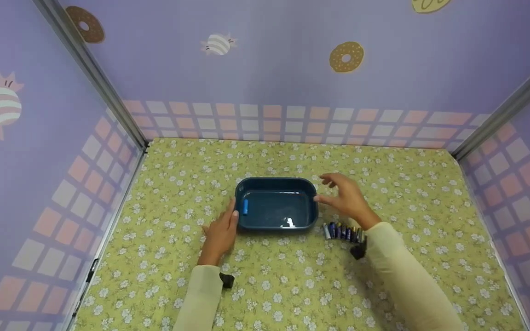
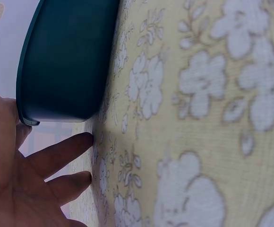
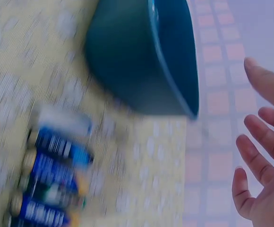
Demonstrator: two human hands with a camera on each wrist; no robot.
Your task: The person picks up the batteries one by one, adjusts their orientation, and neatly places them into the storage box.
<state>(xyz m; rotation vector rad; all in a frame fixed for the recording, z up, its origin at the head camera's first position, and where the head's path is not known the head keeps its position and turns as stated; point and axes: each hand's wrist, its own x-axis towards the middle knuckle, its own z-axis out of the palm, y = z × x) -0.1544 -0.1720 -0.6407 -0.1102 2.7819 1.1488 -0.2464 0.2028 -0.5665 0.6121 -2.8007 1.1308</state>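
Observation:
A dark teal rectangular basin point(image 1: 276, 225) stands on the cloth, with a blue battery point(image 1: 245, 207) lying inside near its left wall. At the basin's left side is my left hand point(image 1: 221, 230), touching the rim. The left wrist view shows this hand point(image 2: 28, 175) with its lower fingers spread below the basin's rim point(image 2: 28, 122). My right hand point(image 1: 345, 197) is beside the right rim, fingers loosely bent and apart, holding nothing. In the right wrist view, a gap separates the right hand point(image 3: 269, 156) from the basin point(image 3: 127, 71). Several batteries point(image 1: 338, 231) lie side by side below the right hand.
A yellow-green flowered cloth point(image 1: 274, 276) covers the table. Purple walls point(image 1: 274, 69) with sweets and tile patterns enclose it at the back and both sides. Metal posts point(image 1: 95, 73) stand at the corners. In the right wrist view the batteries point(image 3: 56, 161) are blurred.

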